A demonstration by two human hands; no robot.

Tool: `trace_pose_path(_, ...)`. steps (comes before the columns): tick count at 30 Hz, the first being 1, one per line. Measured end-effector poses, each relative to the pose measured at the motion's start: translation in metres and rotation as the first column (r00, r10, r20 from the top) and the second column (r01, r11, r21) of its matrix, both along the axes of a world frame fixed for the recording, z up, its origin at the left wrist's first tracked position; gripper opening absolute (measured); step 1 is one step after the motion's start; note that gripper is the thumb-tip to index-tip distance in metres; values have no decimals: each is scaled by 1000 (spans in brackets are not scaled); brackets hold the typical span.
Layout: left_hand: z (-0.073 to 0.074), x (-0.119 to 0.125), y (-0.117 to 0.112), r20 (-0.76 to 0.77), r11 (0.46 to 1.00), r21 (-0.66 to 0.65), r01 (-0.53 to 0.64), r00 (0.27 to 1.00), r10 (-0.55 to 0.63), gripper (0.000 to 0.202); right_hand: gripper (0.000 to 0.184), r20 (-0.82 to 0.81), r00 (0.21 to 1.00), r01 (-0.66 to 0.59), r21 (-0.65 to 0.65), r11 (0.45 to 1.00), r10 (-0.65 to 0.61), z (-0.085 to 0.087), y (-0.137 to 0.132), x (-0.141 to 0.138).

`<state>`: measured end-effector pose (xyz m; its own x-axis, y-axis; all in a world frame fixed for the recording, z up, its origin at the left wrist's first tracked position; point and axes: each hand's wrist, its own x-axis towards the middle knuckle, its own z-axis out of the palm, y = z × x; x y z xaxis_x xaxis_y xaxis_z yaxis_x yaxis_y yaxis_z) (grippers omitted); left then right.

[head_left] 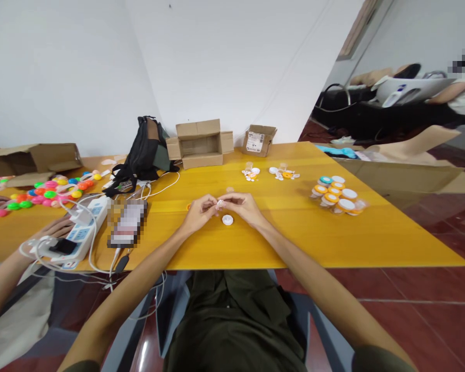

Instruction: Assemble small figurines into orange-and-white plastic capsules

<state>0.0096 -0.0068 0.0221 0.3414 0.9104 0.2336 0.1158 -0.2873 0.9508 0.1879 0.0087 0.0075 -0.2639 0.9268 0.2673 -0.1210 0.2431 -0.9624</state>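
Pinching a small whitish piece [219, 204], both hands [203, 211] meet beside a round white lid [227, 220].

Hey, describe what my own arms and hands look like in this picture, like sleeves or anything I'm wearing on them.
Your left hand and right hand are ungloved, and no watch or bracelet shows at either wrist. Your forearms are uncovered, with dark olive-green sleeves just visible at the bottom edge. No markings stand out.
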Motion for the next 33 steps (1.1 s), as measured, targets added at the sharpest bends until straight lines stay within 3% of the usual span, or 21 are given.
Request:
trace_pose_path(11, -1, -1, -1, -50, 1000, 28, -11, 999, 12, 41, 32, -14, 1000, -4, -2, 1000, 4, 0, -1, 0)
trace_pose_path(15, 2, -8, 5, -158, 987, 151, -51, 985, 75, 22, 35, -23, 997, 69, 5, 998, -69, -3, 4, 2)
trace_pose_path(18, 4, -22, 14, -315, 947, 303, -107, 926, 206, 7, 38, -61, 988, 140, -27, 990, -141, -4, 7, 6)
trace_pose_path(21, 1, -38, 23, -462, 895, 424, -138, 817, 345, 16, 40, -67, 982, 176, -39, 984, -178, -5, 9, 10)
trace_pose_path(25, -6, -46, 28, -611, 898, 422, -124, 693, 383, 18, 41, -55, 982, 177, -43, 983, -179, -7, 10, 13)
trace_pose_path(29, -8, -43, 28, -599, 917, 394, -62, 739, 308, 10, 41, -51, 981, 182, -77, 980, -186, -9, 11, 13)
trace_pose_path(33, -5, -36, 25, -538, 933, 345, -99, 794, 283, 7, 42, -58, 982, 173, -104, 979, -179, -9, 10, 11)
